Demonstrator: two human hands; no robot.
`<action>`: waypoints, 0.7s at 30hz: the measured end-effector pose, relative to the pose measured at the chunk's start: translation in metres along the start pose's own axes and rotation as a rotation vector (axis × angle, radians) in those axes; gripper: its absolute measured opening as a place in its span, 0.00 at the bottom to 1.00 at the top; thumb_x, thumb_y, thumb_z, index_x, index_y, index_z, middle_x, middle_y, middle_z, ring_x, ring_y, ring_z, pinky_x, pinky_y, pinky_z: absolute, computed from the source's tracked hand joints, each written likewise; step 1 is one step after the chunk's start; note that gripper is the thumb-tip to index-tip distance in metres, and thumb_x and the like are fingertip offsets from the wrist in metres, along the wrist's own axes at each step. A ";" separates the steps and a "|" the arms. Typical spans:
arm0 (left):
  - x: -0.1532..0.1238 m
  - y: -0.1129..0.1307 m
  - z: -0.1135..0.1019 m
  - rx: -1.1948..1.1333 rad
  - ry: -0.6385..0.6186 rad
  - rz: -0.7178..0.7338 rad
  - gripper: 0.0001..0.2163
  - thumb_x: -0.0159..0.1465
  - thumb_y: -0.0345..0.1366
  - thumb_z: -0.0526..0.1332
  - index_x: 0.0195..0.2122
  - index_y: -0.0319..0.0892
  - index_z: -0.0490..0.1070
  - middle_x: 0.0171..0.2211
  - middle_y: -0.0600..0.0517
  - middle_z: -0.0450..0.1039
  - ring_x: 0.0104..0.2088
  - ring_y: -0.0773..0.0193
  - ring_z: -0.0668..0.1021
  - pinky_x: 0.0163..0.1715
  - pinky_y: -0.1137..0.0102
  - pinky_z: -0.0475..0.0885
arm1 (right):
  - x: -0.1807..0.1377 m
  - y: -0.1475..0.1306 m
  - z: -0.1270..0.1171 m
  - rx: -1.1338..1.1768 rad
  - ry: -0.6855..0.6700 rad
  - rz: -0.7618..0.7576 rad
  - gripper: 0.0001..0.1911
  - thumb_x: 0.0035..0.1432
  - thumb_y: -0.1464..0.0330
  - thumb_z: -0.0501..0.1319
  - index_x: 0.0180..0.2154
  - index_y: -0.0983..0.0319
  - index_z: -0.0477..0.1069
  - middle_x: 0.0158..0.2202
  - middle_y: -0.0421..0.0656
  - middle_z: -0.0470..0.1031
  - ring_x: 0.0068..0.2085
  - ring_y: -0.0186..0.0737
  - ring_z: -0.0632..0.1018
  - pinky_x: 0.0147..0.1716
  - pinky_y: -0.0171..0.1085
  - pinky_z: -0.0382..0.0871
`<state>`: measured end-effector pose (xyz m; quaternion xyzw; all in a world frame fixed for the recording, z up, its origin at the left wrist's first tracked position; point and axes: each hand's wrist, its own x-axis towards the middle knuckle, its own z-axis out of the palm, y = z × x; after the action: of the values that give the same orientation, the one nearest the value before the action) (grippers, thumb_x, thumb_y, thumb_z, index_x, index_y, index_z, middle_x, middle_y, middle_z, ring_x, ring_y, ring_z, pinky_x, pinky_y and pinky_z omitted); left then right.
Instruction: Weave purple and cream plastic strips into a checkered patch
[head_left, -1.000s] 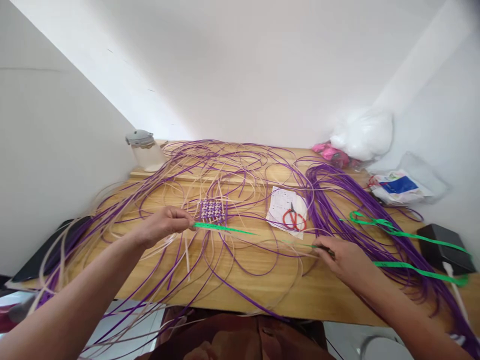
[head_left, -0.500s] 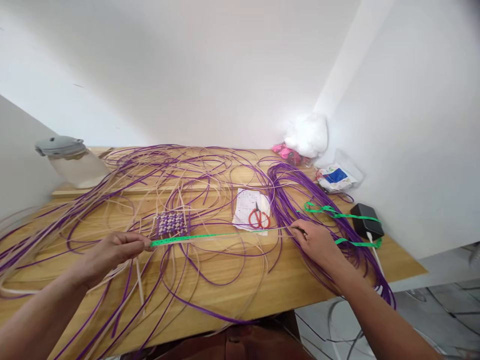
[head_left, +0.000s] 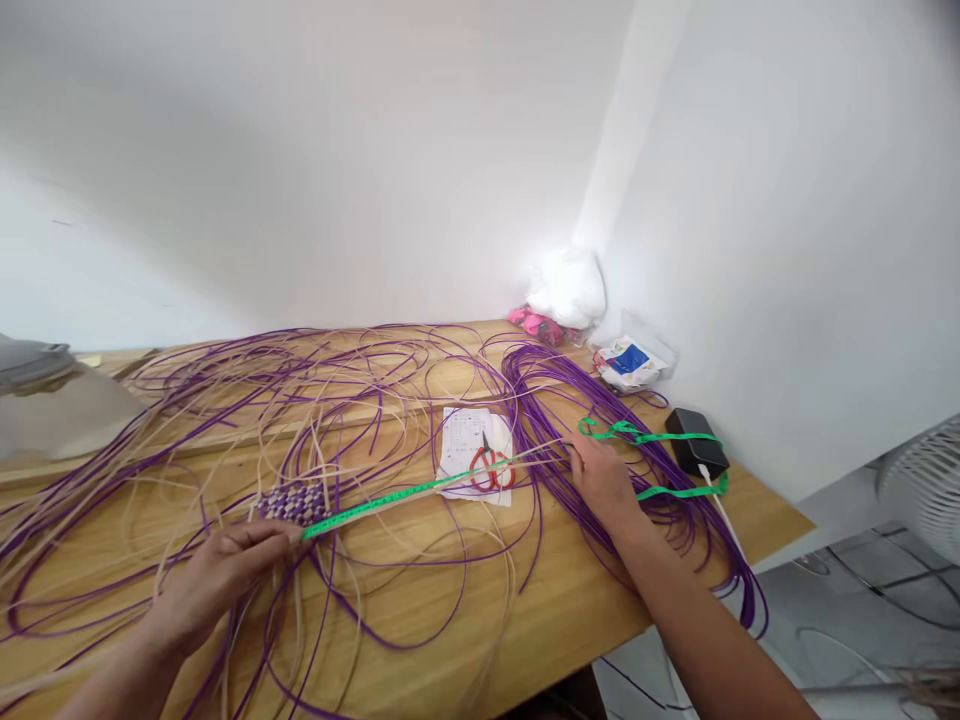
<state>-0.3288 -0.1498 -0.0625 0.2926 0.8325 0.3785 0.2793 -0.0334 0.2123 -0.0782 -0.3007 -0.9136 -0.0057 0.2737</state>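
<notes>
My left hand [head_left: 240, 560] pinches one end of a green tape measure [head_left: 405, 495], just in front of a small woven purple-and-beige piece [head_left: 292, 503]. The tape runs taut and slanting toward my right hand [head_left: 602, 480], with a thin beige strand [head_left: 397, 503] alongside it. My right hand is closed on the strand and the tape, though its fingertips are partly hidden. More of the tape trails loosely past that hand to a black box. Under the stretched tape, red-handled scissors [head_left: 481, 470] lie on a written paper sheet [head_left: 459, 440].
Loose purple and beige strands spread over the wooden table [head_left: 555, 600]. A thick purple bundle [head_left: 547, 385] curves beside my right hand. Farther right are the black box [head_left: 694, 440], plastic packets [head_left: 634, 362] and a fan [head_left: 926, 490]. A lidded container [head_left: 60, 405] stands at left.
The view has turned right and tilted up, so things sit farther left. The tape now slants more steeply, with its left end lower in view. Both hands keep their grip.
</notes>
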 end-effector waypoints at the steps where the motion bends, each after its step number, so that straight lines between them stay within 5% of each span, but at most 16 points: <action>1: 0.001 0.000 0.003 -0.037 0.020 -0.009 0.13 0.50 0.57 0.61 0.26 0.58 0.78 0.24 0.60 0.75 0.31 0.58 0.74 0.34 0.66 0.68 | -0.001 0.001 0.003 0.010 0.005 0.010 0.14 0.62 0.74 0.49 0.42 0.63 0.71 0.40 0.48 0.77 0.40 0.46 0.76 0.41 0.41 0.64; 5: 0.005 -0.010 0.007 -0.089 0.041 -0.076 0.10 0.43 0.59 0.63 0.24 0.67 0.77 0.29 0.67 0.78 0.43 0.50 0.77 0.46 0.59 0.70 | -0.002 0.003 0.008 0.054 0.033 0.035 0.13 0.63 0.74 0.48 0.43 0.62 0.70 0.42 0.47 0.77 0.43 0.45 0.76 0.44 0.40 0.66; 11: 0.015 -0.043 0.011 -0.234 0.072 -0.092 0.10 0.43 0.61 0.63 0.28 0.74 0.75 0.28 0.72 0.77 0.38 0.54 0.79 0.42 0.61 0.73 | -0.002 0.001 0.011 0.085 0.071 0.068 0.14 0.63 0.74 0.48 0.45 0.62 0.69 0.44 0.50 0.74 0.48 0.47 0.74 0.48 0.43 0.67; 21: 0.009 -0.044 0.007 -0.377 0.054 -0.201 0.17 0.44 0.49 0.71 0.33 0.46 0.79 0.34 0.52 0.80 0.38 0.53 0.79 0.36 0.72 0.76 | -0.001 0.011 0.023 0.143 0.190 -0.007 0.17 0.60 0.76 0.49 0.46 0.64 0.71 0.45 0.51 0.71 0.53 0.47 0.71 0.52 0.45 0.68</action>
<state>-0.3421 -0.1642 -0.1037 0.1405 0.7792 0.5055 0.3430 -0.0380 0.2253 -0.0998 -0.2755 -0.8827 0.0304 0.3796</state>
